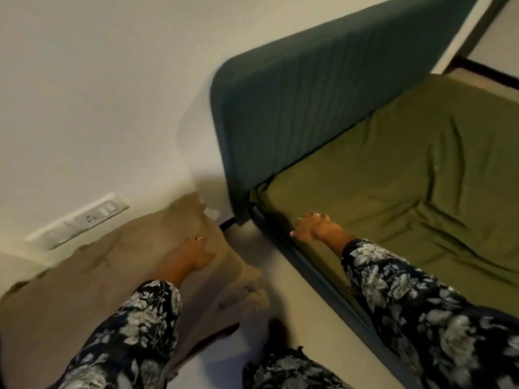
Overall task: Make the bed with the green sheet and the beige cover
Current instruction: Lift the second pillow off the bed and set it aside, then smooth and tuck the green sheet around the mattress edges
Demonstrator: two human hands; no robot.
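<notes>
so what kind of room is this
Most likely a bedroom in a home. A bed with a dark green padded headboard stands against a plain wall, its mattress under a wrinkled green sheet, and a beige cover lies heaped on the floor below a wall socket panel.

- Dim, warm indoor light with a yellowish cast; its source is out of view.
- Soft shadow falls on the wall (112, 80) left of the headboard (323, 102), and darkens the floor (280, 265) below it.
- Motion blur smears the whole view; the switch plate (81, 220) and both hands look soft.
- Wide-angle distortion tilts and bends straight edges.
- No glare.
</notes>
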